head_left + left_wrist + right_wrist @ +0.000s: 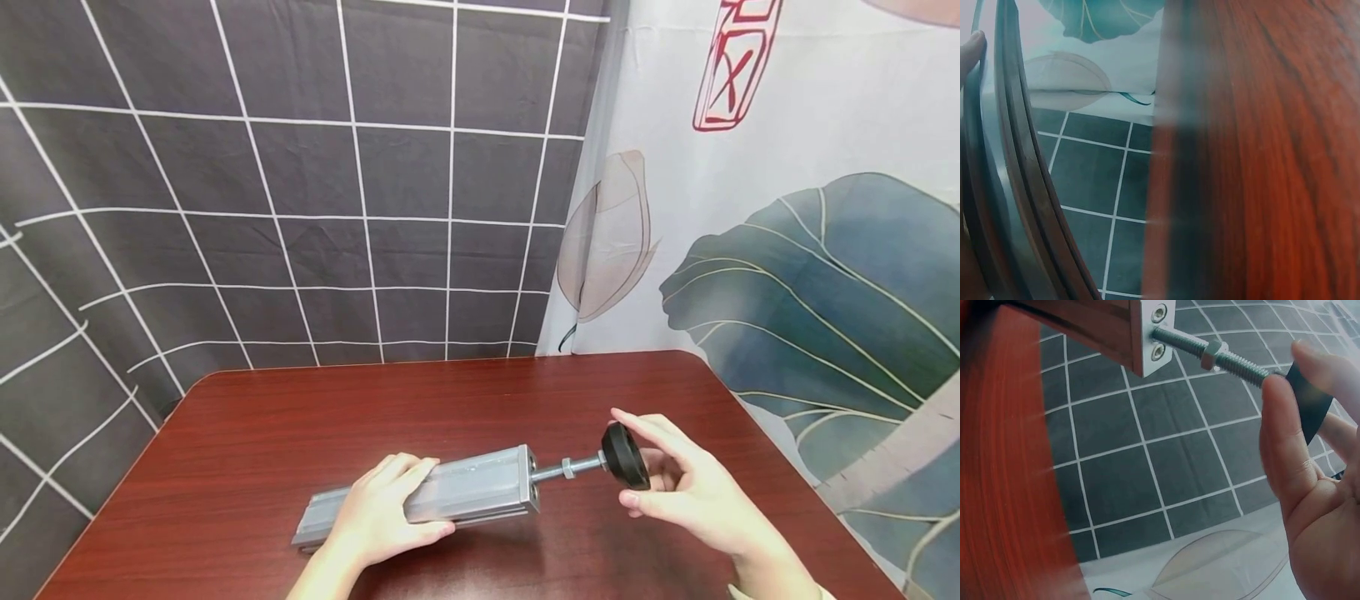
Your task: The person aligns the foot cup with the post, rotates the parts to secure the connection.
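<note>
A silver aluminium profile [480,483] lies at a slant above the table, its near-right end capped by a metal plate [1155,334] with two bolts. My left hand [382,508] grips the profile around its middle, thumb along the lower side. Out of the end plate runs a threaded rod [1241,367] with a hex nut [1213,354] partway along it. At the rod's tip sits a round black levelling foot [624,456]. My right hand [686,483] holds the foot by its rim between thumb and fingers. In the left wrist view, the profile [1007,150] fills the left side.
The reddish-brown wooden table [360,417] spreads beneath both hands. Behind it hangs a dark grey cloth [300,183] with a white grid. To the right is a white curtain [652,100] printed with leaves.
</note>
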Motion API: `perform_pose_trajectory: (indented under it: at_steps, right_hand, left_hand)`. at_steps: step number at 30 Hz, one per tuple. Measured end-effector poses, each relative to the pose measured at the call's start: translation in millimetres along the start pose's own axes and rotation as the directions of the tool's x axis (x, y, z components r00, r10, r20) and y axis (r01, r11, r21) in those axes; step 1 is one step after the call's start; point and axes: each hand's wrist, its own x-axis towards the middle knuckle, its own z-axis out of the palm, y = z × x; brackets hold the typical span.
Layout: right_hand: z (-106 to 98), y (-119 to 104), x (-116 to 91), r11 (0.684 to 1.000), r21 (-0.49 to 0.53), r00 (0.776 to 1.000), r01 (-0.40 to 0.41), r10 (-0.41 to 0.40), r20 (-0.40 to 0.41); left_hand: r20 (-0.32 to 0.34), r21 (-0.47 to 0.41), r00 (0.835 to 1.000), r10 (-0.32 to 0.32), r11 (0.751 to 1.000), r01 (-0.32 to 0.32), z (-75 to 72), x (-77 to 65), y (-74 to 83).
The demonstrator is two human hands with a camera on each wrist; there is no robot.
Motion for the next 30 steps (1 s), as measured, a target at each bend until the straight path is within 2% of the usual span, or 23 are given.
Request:
perform_pose_trajectory:
  at_steps: [5, 13, 19, 25, 30]
  right_hand:
    - [1, 2, -2, 0.999, -0.014, 0.998, -0.035, 0.034, -0.049]
    - [4, -1, -1, 0.999, -0.051, 0.997, -0.012, 0.008, -0.071]
    - [6, -4, 1, 0.997, -0.069, 0.995, -0.035, 0.028, -0.098]
    - [9, -4, 2, 0.997, -0.065, 0.993, -0.031, 0.023, -0.113]
    - [8, -3, 2, 0.989, -0.150, 0.992, -0.008, -0.011, -0.127]
  left_hand:
    - [0.044, 0.034, 0.999, -0.009, 0.999, 0.008, -2.3, 0.1, 2.9]
    - [0.106, 0.048, 0.993, -0.048, 0.998, 0.043, -4.3, 1.4, 8.3]
    - [0.125, 0.062, 0.990, -0.065, 0.996, 0.058, -5.6, 2.6, 11.0]
    - [0.100, 0.080, 0.994, -0.042, 0.996, 0.034, -1.8, 1.1, 7.6]
    - [0.035, 0.094, 0.999, 0.019, 0.995, -0.022, 3.2, -0.3, 2.4]
